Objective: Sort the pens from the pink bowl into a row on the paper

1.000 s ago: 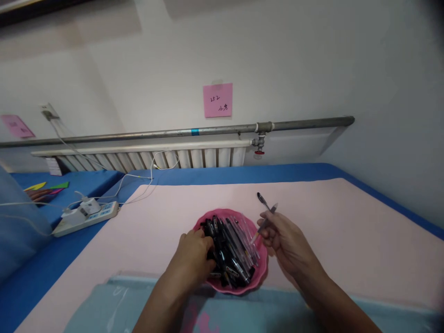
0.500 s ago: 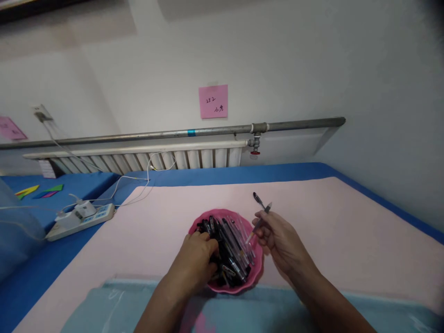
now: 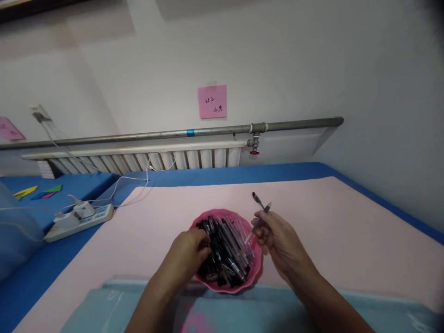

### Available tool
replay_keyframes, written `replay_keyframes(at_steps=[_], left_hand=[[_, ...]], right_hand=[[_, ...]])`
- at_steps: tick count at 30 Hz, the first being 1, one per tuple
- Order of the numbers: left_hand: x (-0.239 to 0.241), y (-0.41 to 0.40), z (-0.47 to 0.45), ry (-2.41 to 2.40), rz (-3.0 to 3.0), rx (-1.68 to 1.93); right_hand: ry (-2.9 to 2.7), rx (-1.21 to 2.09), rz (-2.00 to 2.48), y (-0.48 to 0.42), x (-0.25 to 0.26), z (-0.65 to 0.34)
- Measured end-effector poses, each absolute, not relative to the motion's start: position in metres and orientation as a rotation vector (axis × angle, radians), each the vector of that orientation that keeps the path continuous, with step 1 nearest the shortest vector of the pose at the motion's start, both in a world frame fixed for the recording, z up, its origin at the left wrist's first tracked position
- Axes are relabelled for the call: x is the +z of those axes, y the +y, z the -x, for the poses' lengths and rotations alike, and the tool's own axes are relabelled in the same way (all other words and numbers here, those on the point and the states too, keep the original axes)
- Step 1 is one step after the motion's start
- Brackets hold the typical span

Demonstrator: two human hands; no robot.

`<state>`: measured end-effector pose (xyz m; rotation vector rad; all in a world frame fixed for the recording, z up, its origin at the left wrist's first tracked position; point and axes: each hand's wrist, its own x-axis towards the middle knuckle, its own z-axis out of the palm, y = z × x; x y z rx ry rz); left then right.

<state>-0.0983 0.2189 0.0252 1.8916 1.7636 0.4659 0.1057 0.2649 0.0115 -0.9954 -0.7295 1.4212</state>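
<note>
Pink bowl [image 3: 225, 287] sits low in the middle of the frame, on a pale pink surface [image 3: 329, 222]. It is full of pens [image 3: 227, 249] (mostly black ones, some see-through). At the left side of the bowl is the left hand [image 3: 189, 252]. Its fingers are bent down among the pens and touch them; I cannot tell if it grips one. Just right of the bowl is the right hand [image 3: 277, 236], closed on one see-through pen [image 3: 258, 224] that tilts up to the right. A small black piece [image 3: 256, 200] shows just above that hand. I cannot tell if the hand holds it or if it lies on the surface. At the left edge, a power strip [image 3: 79, 215] lies on blue cloth [image 3: 41, 273]. Top middle, a pink note [image 3: 212, 101] sticks on the wall above a radiator [image 3: 156, 159].
</note>
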Motion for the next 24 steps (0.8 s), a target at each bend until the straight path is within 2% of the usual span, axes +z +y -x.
replay_keyframes(at_steps=[3, 7, 11, 24], left_hand=[[0.026, 0.217, 0.096, 1.508, -1.439, 0.882], [0.036, 0.214, 0.083, 1.251, -1.042, 1.058], [0.044, 0.212, 0.072, 1.154, -0.899, 1.104], [0.040, 0.212, 0.069, 1.035, -0.943, 1.114]], right_hand=[[-0.740, 1.439, 0.964, 0.261, 0.014, -0.104], [-0.727, 1.549, 0.863, 0.250, 0.021, -0.097], [-0.675, 1.620, 0.777, 0.241, 0.028, -0.092], [-0.687, 1.575, 0.767, 0.235, 0.030, -0.088]])
